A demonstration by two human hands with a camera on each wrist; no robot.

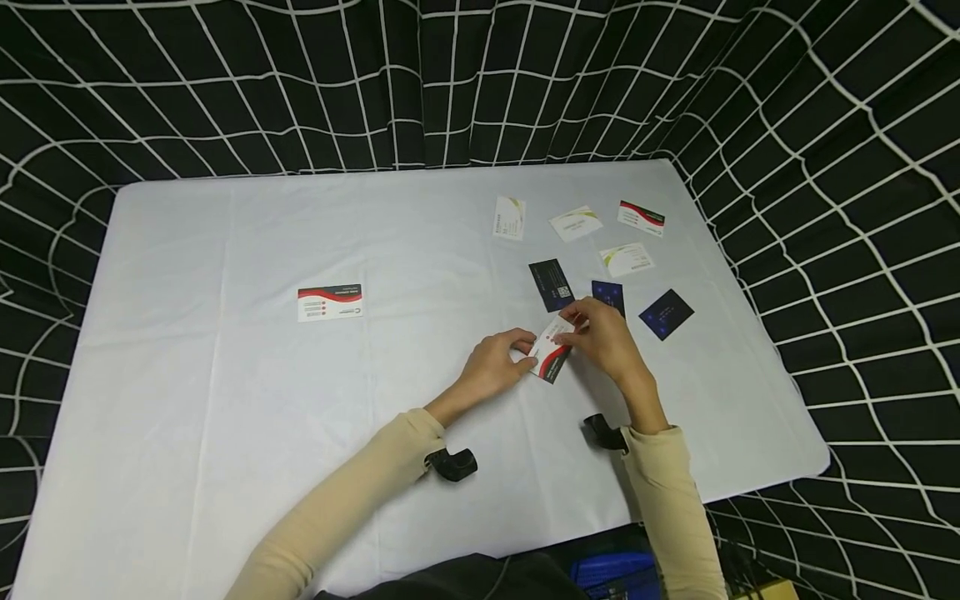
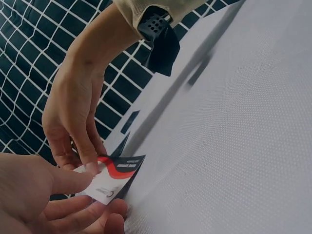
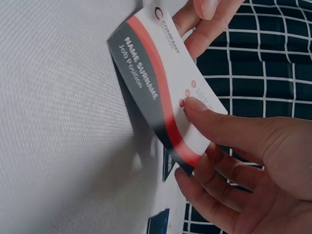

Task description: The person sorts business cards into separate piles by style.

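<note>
Both hands hold one business card [image 1: 551, 354], white with a red curve and a dark band, tilted above the table. My right hand [image 1: 603, 337] pinches its far end; in the right wrist view, the thumb [image 3: 214, 119] lies on the printed face and the fingers are behind. From the other side my left hand [image 1: 495, 367] grips the card's edge, its thumb [image 2: 68, 181] on top and fingers underneath. Just beyond the hands lie a black card [image 1: 551, 283] and a dark blue card [image 1: 607, 293], the latter partly hidden by the right hand.
A matching red-and-white card [image 1: 330, 303] lies alone on the left of the white-covered table [image 1: 187, 417]. At the back right are several light cards [image 1: 576, 223] and another red-curved card [image 1: 641, 218]. One dark blue card [image 1: 666, 314] lies right of the hands. White netting [image 1: 420, 83] borders the table.
</note>
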